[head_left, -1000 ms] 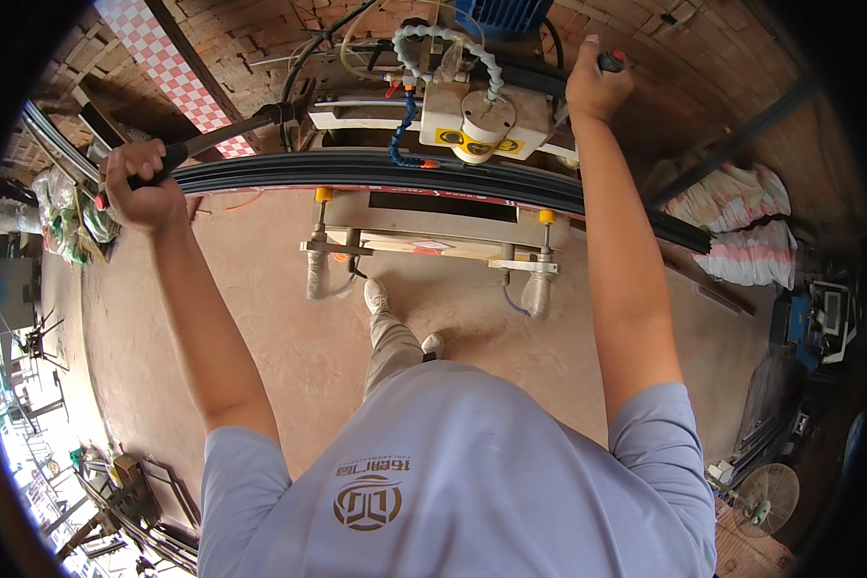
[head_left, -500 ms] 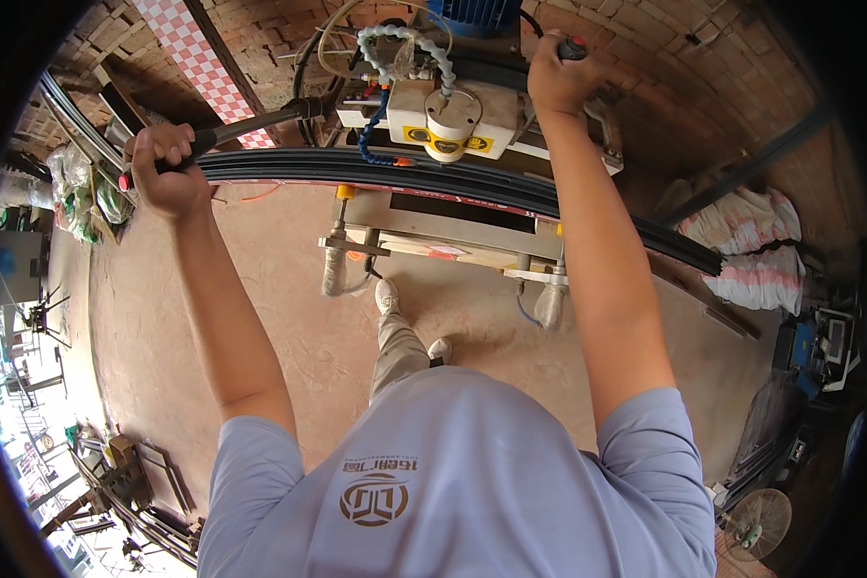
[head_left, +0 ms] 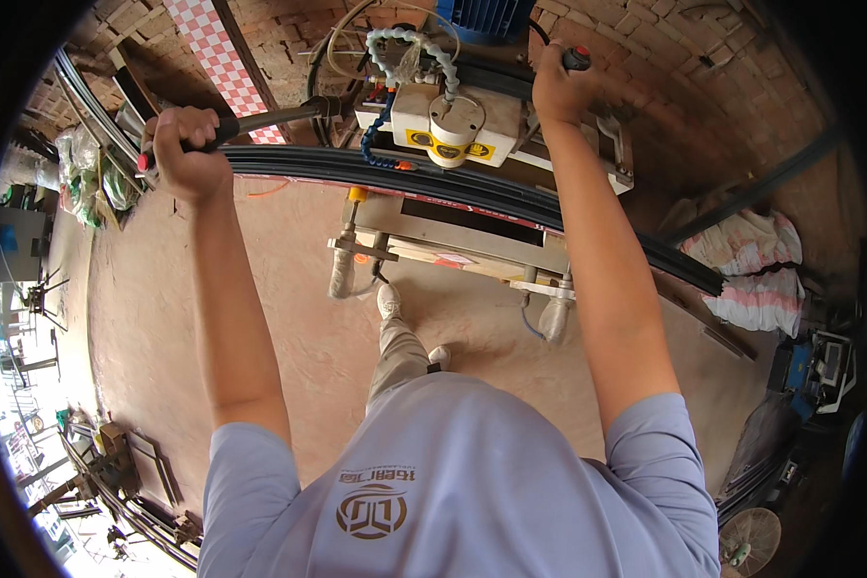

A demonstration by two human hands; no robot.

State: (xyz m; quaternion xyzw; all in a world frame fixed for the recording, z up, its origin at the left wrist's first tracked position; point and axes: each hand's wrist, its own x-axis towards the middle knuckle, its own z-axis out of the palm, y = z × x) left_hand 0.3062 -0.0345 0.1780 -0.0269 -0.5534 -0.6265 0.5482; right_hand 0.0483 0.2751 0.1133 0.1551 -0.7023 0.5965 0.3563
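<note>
My left hand [head_left: 191, 159] is closed round the black grip of a long metal lever handle [head_left: 277, 118], with a red button showing at its end. My right hand [head_left: 561, 89] is wrapped round another black handle [head_left: 577, 60], also red-tipped. Between them is a white machine head [head_left: 456, 120] with yellow warning stickers and a segmented white coolant hose [head_left: 441, 60]. Just below the head, a bundle of long black profiles [head_left: 356, 166] lies across the machine bed [head_left: 433, 226]. Most of the right handle is hidden in the hand.
Two clamp cylinders [head_left: 343, 270] hang at the bed's near side, close to my feet. Woven sacks [head_left: 756, 270] sit at the right beyond the profiles. A fan [head_left: 749, 539] stands at lower right. A blue motor [head_left: 482, 17] is behind the machine, before a brick wall.
The view has shifted slightly, so the machine appears a little further right. My left hand and its lever are somewhat further right and tilted a bit flatter. Both hands keep their grips.
</note>
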